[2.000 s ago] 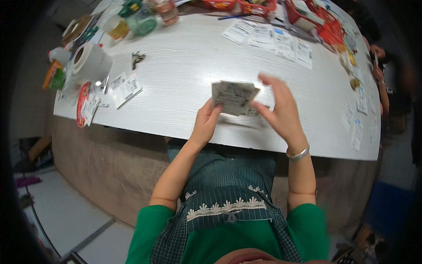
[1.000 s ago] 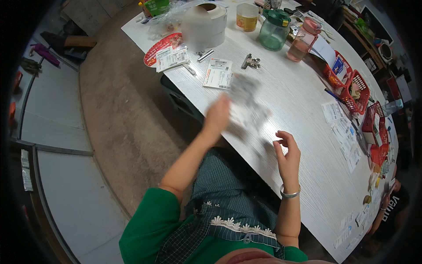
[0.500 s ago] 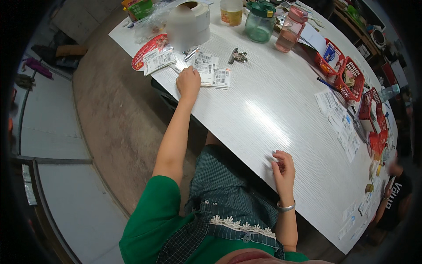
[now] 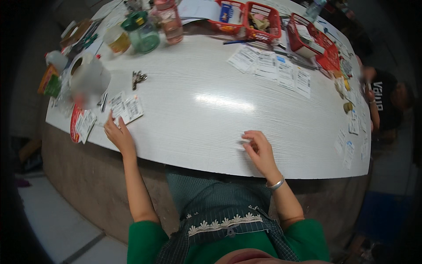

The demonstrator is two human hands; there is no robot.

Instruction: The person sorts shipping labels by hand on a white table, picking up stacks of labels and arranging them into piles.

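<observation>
My left hand (image 4: 119,135) is at the table's near left edge, fingers stretched and thumb apart, nothing seen in it. Its fingertips reach the near side of a stack of white printed labels (image 4: 132,108). Left of it, a second small stack of labels (image 4: 86,125) lies partly over a red oval card (image 4: 75,127). A silver metal clip (image 4: 103,102) lies between the white roll and the labels; more metal clips (image 4: 139,79) sit farther back. Over the table's near right part, my right hand (image 4: 260,153) is open, fingers loosely bent, holding nothing.
A large white roll (image 4: 91,78) stands at the left. Behind it are a cup of yellow liquid (image 4: 117,40), a green jar (image 4: 144,37) and a pink bottle (image 4: 169,24). Red baskets (image 4: 263,25) line the far side, with label sheets (image 4: 267,66) before them. A person (image 4: 389,103) is at the right.
The view has swung to the right. My left hand's fingers have straightened and spread beside the label stack. My right hand is now farther over the tabletop.
</observation>
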